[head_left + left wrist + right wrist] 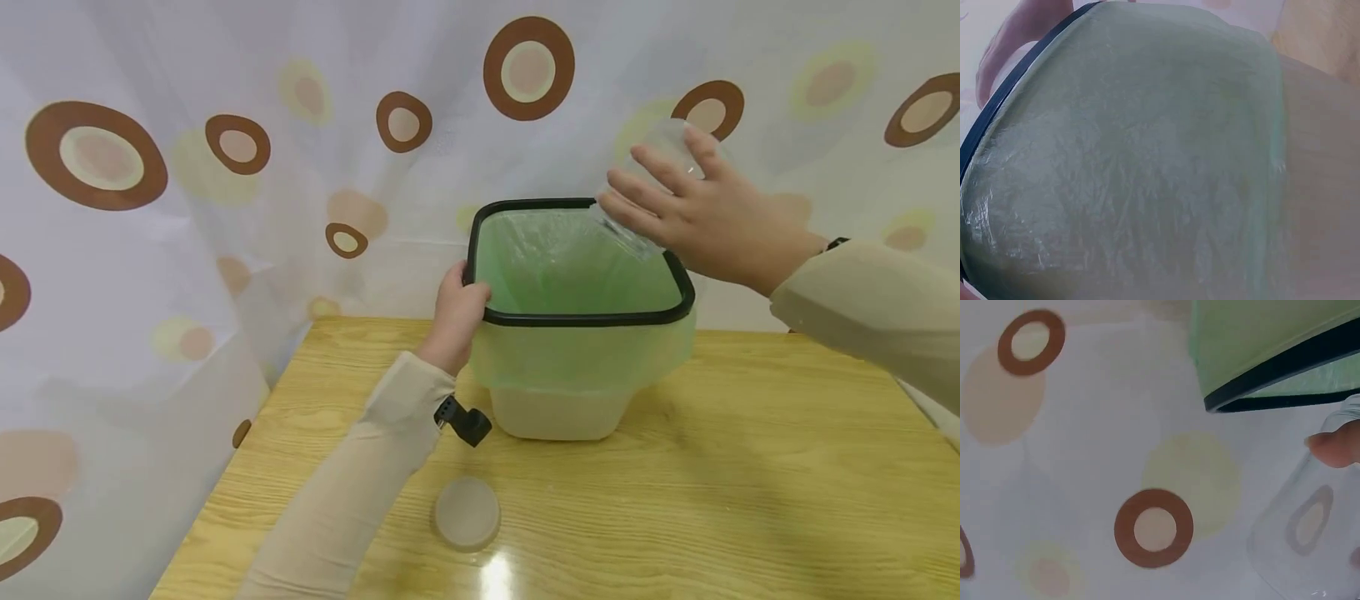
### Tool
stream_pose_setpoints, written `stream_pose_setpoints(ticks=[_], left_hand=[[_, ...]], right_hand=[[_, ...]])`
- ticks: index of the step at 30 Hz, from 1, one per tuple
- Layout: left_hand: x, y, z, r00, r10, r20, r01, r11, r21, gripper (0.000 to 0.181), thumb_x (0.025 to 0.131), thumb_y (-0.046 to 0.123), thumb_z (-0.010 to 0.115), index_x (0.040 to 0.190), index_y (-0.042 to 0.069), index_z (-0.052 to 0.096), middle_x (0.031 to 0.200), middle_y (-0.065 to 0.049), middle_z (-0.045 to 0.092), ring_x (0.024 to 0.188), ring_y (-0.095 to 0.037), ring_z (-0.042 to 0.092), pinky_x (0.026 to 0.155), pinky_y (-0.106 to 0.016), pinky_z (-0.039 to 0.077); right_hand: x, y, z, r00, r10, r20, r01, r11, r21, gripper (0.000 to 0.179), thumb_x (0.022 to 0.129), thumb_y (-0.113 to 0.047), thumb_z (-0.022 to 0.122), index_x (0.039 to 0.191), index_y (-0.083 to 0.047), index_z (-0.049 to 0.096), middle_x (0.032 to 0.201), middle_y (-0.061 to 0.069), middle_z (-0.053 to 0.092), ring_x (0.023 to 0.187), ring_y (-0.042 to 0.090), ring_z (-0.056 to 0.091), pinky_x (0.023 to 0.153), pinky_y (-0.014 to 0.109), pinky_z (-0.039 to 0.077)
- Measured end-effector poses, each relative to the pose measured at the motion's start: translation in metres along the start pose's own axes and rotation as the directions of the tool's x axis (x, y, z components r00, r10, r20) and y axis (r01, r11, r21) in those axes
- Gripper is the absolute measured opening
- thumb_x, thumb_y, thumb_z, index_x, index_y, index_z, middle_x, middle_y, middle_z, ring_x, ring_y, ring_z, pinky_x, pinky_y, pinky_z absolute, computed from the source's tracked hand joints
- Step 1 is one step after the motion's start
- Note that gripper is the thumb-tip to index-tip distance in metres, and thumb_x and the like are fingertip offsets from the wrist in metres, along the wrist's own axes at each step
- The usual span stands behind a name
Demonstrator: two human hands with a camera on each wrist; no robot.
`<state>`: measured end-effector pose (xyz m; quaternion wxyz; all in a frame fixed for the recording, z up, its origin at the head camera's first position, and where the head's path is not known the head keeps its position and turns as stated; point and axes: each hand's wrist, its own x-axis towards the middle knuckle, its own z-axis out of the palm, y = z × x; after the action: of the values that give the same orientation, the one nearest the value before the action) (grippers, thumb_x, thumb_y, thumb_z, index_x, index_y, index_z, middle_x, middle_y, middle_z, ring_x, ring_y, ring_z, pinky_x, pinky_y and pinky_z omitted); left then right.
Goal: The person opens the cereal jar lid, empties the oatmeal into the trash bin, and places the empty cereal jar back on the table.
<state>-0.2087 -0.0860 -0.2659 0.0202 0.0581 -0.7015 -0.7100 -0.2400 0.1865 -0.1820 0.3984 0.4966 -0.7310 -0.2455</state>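
My left hand (459,321) grips the black rim (585,320) of a small pale trash can (562,417) at its left side, thumb over the rim. A thin green trash bag (585,358) lines the can and folds down over its outside. Above the can's right side, my right hand (731,217) holds a clear jar (1279,550) tilted, its threaded mouth pointing down into the opening. No contents show inside the jar. In the left wrist view, the bag's folded-over side (1129,150) fills most of the picture.
A round beige lid (467,513) lies on the wooden table (750,467), in front of the can. Behind and to the left hangs a white curtain (420,50) with brown-ringed spots. A black wrist camera (463,421) is strapped to my left wrist.
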Motion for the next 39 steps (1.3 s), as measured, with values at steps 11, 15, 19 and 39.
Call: stream_pose_setpoints(ticks=[11,15,19,39], left_hand=[[-0.017,-0.004,-0.006,0.994,0.11,-0.002,-0.11,0.994,0.002,0.061,0.103,0.024,0.042,0.155,0.006,0.016,0.16,-0.008,0.017,0.146,-0.02,0.017,0.114,-0.035,0.022],[-0.025,-0.01,-0.007,0.989,0.146,0.004,-0.146,0.989,-0.002,0.06,0.105,0.027,0.039,0.155,0.006,0.015,0.16,-0.008,0.016,0.146,-0.02,0.015,0.115,-0.035,0.021],[-0.034,-0.017,-0.01,0.98,0.2,0.012,-0.2,0.98,0.001,0.059,0.106,0.028,0.036,0.155,0.005,0.014,0.16,-0.01,0.015,0.146,-0.021,0.014,0.116,-0.036,0.019],[-0.067,-0.038,-0.026,0.952,0.293,0.09,-0.303,0.944,0.13,0.06,0.105,0.027,0.038,0.154,0.002,0.014,0.16,-0.011,0.015,0.146,-0.024,0.012,0.116,-0.047,0.016]], right_hand=[[-0.036,-0.016,-0.006,0.902,0.421,-0.092,-0.372,0.869,0.327,0.077,0.06,-0.012,0.067,0.131,0.008,0.044,0.123,0.031,0.05,0.111,0.052,0.043,0.08,0.067,0.031],[-0.05,-0.025,-0.012,0.829,0.559,-0.016,-0.507,0.763,0.401,0.084,0.054,-0.019,0.074,0.129,0.005,0.044,0.122,0.03,0.051,0.112,0.052,0.044,0.078,0.066,0.034],[-0.059,-0.032,-0.019,0.736,0.675,0.057,-0.619,0.636,0.461,0.087,0.051,-0.019,0.08,0.129,0.003,0.047,0.123,0.028,0.052,0.113,0.051,0.046,0.077,0.068,0.034],[-0.091,-0.055,-0.031,0.586,0.798,0.143,-0.708,0.417,0.57,0.109,0.045,-0.007,0.089,0.144,-0.005,0.043,0.127,0.027,0.051,0.11,0.047,0.046,0.094,0.053,0.035]])
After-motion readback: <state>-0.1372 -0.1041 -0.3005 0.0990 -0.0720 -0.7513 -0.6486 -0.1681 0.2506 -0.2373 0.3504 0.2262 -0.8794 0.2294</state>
